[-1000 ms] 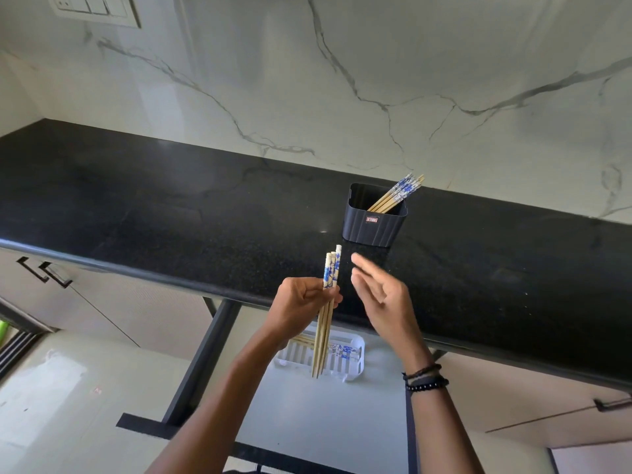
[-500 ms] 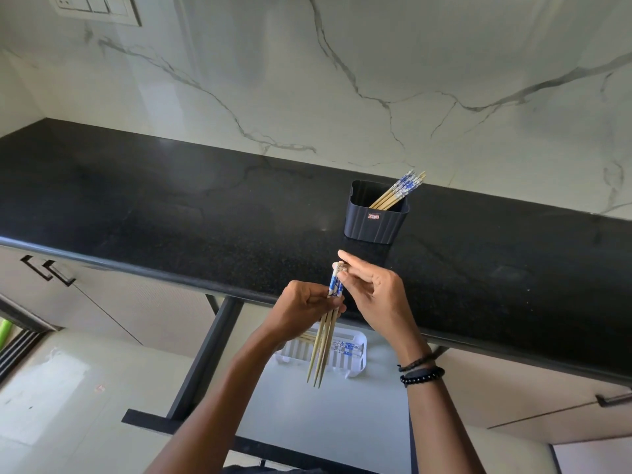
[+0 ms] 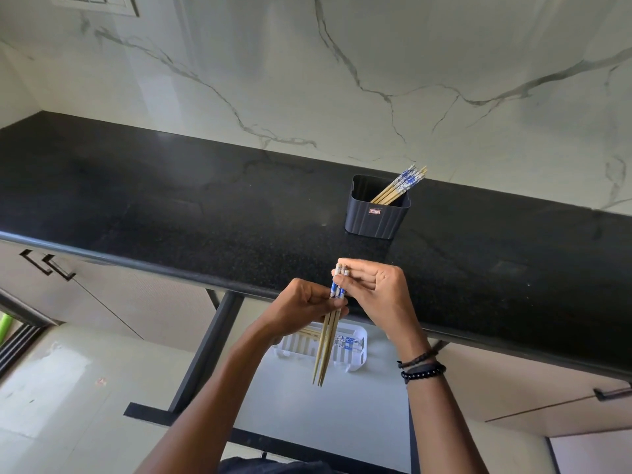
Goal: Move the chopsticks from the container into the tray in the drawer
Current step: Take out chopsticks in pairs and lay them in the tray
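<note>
Left hand (image 3: pixel 301 307) is wrapped around a small bundle of chopsticks (image 3: pixel 326 340), tips pointing down, while the right hand (image 3: pixel 376 295) pinches the blue-patterned top ends between its fingertips. Directly below, the white tray (image 3: pixel 355 354) in the open drawer (image 3: pixel 328 405) holds a few more. Back on the black counter (image 3: pixel 171 206), the dark container (image 3: pixel 376 213) has others leaning against its right rim.

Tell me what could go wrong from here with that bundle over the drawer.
The held chopsticks hang tips-down in the left hand, while the right hand only pinches their tops; one could slip out and miss the white tray. Chopsticks already lie in the tray, so the new ones may land crossed.
</note>
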